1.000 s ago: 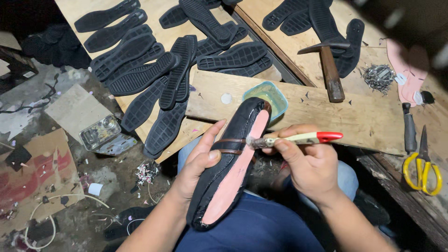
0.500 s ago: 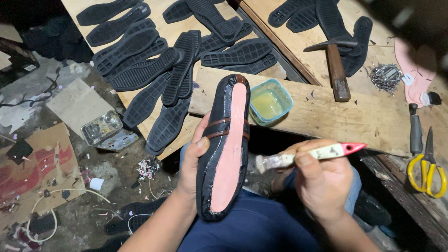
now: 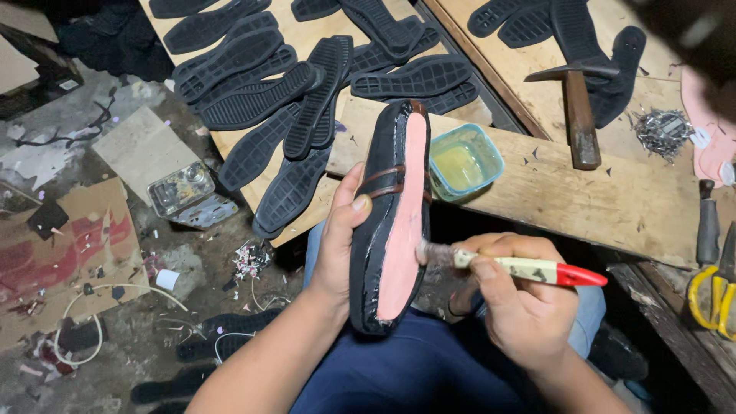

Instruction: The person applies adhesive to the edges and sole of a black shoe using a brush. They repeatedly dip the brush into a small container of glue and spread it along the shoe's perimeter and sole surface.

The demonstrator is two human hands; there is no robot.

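Observation:
My left hand (image 3: 337, 238) grips a black shoe upper (image 3: 389, 215) turned sole-side up, its pink insole facing me, resting above my lap. A brown strap crosses it near my thumb. My right hand (image 3: 521, 295) holds a small brush (image 3: 512, 264) with a cream handle and red tip. The bristles touch the shoe's right edge, at about mid-length. Just beyond the shoe, a teal plastic tub of yellowish glue (image 3: 464, 161) sits on the wooden board (image 3: 583, 199).
Several black rubber soles (image 3: 284, 100) lie fanned on the boards ahead. A hammer (image 3: 579, 115) and a pile of small nails (image 3: 663, 130) lie at right. Yellow-handled scissors (image 3: 713, 295) sit near the right edge. Scraps, cardboard (image 3: 69, 253) and a glass bottle (image 3: 180, 188) litter the floor at left.
The brush has come from the glue tub side down to the shoe's right edge. My left hand has tilted the shoe more upright and slid lower along it.

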